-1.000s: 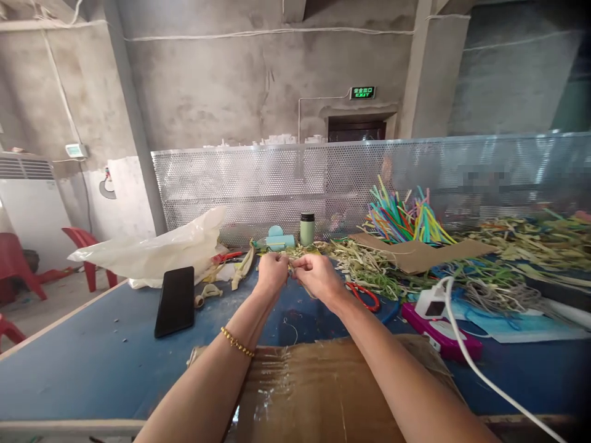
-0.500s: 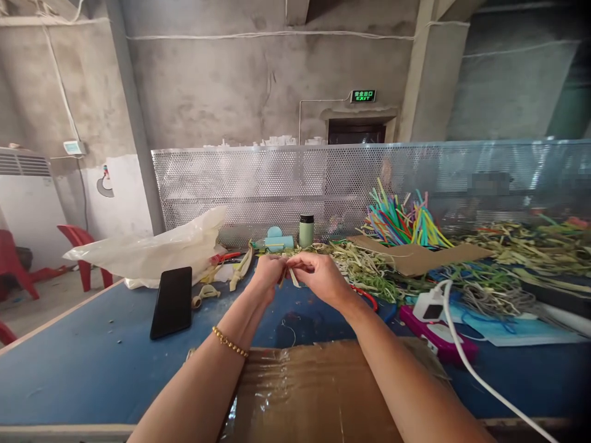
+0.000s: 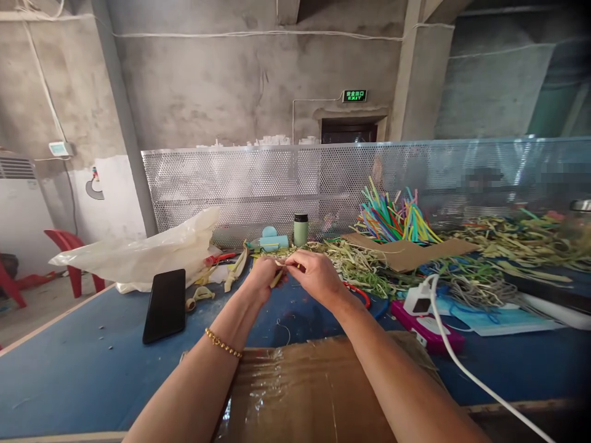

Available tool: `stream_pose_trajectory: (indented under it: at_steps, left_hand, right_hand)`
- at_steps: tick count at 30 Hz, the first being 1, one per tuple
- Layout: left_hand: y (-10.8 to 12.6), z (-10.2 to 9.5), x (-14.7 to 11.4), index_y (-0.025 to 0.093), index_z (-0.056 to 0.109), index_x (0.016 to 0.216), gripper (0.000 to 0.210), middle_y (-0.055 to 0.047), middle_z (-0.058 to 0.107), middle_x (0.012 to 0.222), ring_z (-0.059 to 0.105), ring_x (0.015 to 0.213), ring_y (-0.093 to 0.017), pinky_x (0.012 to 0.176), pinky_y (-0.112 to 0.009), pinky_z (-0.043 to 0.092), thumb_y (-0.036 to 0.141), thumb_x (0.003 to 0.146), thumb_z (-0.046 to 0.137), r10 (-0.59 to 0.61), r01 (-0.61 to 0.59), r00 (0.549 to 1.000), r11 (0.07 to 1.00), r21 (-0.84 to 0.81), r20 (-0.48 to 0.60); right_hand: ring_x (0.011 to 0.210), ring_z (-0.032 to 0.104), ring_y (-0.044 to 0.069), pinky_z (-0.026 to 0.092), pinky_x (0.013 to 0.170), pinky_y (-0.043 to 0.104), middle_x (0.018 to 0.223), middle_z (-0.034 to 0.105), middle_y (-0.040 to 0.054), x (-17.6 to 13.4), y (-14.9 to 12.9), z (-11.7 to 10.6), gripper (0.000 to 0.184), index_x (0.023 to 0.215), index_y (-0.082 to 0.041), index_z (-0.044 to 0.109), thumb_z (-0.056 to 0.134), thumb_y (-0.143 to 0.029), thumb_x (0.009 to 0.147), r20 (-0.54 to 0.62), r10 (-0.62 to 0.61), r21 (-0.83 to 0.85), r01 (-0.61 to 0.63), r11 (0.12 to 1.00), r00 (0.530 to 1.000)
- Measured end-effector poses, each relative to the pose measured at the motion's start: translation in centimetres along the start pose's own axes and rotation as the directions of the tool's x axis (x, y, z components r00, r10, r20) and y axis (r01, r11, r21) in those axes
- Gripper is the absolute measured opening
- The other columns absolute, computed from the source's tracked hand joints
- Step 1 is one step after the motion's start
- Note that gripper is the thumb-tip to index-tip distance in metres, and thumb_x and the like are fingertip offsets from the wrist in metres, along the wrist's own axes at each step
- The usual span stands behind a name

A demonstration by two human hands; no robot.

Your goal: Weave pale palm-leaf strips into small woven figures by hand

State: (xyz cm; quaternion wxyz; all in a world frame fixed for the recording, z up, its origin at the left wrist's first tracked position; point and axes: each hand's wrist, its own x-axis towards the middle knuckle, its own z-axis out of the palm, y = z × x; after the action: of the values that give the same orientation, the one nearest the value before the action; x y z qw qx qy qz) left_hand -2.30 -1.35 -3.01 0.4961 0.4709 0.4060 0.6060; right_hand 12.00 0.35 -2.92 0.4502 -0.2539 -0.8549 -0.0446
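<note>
My left hand (image 3: 266, 274) is closed in a pinch on a narrow, pale dried-leaf strip (image 3: 277, 280), whose end hangs below the fingers. Close beside it, thumb and forefinger of my right hand (image 3: 311, 269) are pressed together on the same strip near its top. Both hands are held above the blue table, past the far edge of a cardboard sheet (image 3: 314, 394) with shiny tape on it. The fingers hide much of the strip. Behind the hands lies a heap of similar green and straw-coloured strips (image 3: 364, 264).
A black phone (image 3: 164, 306) and a plastic bag (image 3: 138, 249) are at left. A green bottle (image 3: 301, 231) stands behind my hands. Colourful pipe cleaners (image 3: 397, 215) rest near cardboard (image 3: 406, 253). A magenta power strip (image 3: 429, 326) with a white charger and cable sits at right.
The whole view has shifted slightly, so the things on the table appear further left. The strip's hanging end has moved from between the hands to under my left hand.
</note>
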Motion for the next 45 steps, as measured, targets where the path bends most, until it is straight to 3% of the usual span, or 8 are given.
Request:
stream_pose_trajectory:
  at_steps: [6,12,17,25,32,37,40,45]
  left_hand:
    - [0.0,-0.1,0.0,0.014,0.058,0.053,0.004,0.000,0.051,0.045,0.046,0.039,-0.011,0.039,-0.023,0.028,0.013,0.056,0.061,-0.039,0.039,0.998,0.999,0.004,0.045]
    - [-0.2,-0.5,0.3,0.017,0.053,0.044,0.027,-0.002,0.052,0.041,0.038,0.038,-0.009,0.042,-0.024,0.025,0.023,0.069,0.064,0.227,-0.192,0.971,0.929,0.316,-0.077]
    - [-0.1,-0.6,0.2,0.018,0.055,0.045,0.029,-0.001,0.053,0.042,0.041,0.042,-0.011,0.045,-0.025,0.028,0.026,0.073,0.060,0.331,-0.290,0.943,0.853,0.434,-0.020]
    - [0.7,-0.3,-0.6,0.015,0.058,0.049,0.022,-0.004,0.054,0.046,0.041,0.043,-0.011,0.047,-0.027,0.027,0.024,0.067,0.067,0.169,-0.183,0.982,0.962,0.203,0.083]
    - [1.1,-0.7,-0.7,0.014,0.059,0.050,0.023,-0.001,0.050,0.049,0.042,0.045,-0.010,0.048,-0.027,0.029,0.026,0.062,0.074,0.065,-0.073,0.987,0.996,0.051,0.145]
    - [1.5,-1.2,-0.8,0.013,0.062,0.056,0.024,-0.002,0.052,0.053,0.044,0.049,-0.010,0.051,-0.028,0.032,0.029,0.066,0.076,0.031,-0.055,0.971,0.994,0.094,0.236]
    - [1.8,-1.3,-1.1,0.012,0.066,0.063,0.027,-0.004,0.058,0.059,0.049,0.053,-0.013,0.055,-0.029,0.035,0.037,0.069,0.077,0.021,-0.061,0.957,0.990,0.127,0.290]
    - [1.8,-1.2,-1.5,0.013,0.069,0.069,0.028,-0.005,0.065,0.062,0.054,0.062,-0.015,0.060,-0.028,0.036,0.037,0.065,0.084,0.093,-0.181,0.946,0.947,0.265,0.312]
  right_hand:
    - [0.076,0.058,0.015,0.039,0.070,0.024,0.084,0.064,0.0027,-0.1,-0.2,-0.3,0.012,0.083,-0.019,0.063,0.058,-0.010,0.089,0.043,-0.029,-0.005,0.030,1.000,0.999]
    - [0.077,0.058,0.016,0.040,0.070,0.026,0.082,0.064,0.0047,0.1,0.7,0.3,0.015,0.078,-0.018,0.062,0.059,-0.014,0.092,0.050,-0.002,0.043,0.000,0.999,0.999]
    - [0.063,0.054,0.014,0.036,0.059,0.025,0.069,0.064,0.0022,0.3,0.8,0.3,0.021,0.071,-0.018,0.059,0.061,-0.023,0.091,0.006,0.179,0.124,-0.178,0.976,0.984]
    - [0.059,0.052,0.012,0.039,0.055,0.023,0.067,0.061,0.0001,0.4,0.8,-0.2,0.030,0.071,-0.018,0.055,0.065,-0.043,0.086,0.026,0.247,0.438,-0.233,0.868,0.969]
    - [0.060,0.050,0.011,0.039,0.055,0.024,0.069,0.059,-0.0004,0.2,1.6,-0.5,0.032,0.071,-0.017,0.057,0.070,-0.044,0.080,0.111,0.285,0.460,-0.304,0.834,0.952]
    - [0.078,0.057,0.016,0.045,0.067,0.027,0.085,0.065,0.0042,0.2,1.5,-0.7,0.031,0.086,-0.016,0.064,0.076,-0.043,0.074,0.121,0.314,0.538,-0.328,0.777,0.942]
    - [0.066,0.054,0.013,0.042,0.060,0.026,0.071,0.061,0.0010,0.1,1.5,-0.7,0.032,0.080,-0.016,0.063,0.075,-0.045,0.075,0.239,0.318,0.619,-0.396,0.678,0.917]
    - [0.055,0.044,0.010,0.032,0.051,0.024,0.059,0.054,-0.0026,0.0,1.8,-0.4,0.032,0.067,-0.016,0.058,0.078,-0.041,0.070,0.216,0.413,0.578,-0.456,0.677,0.885]
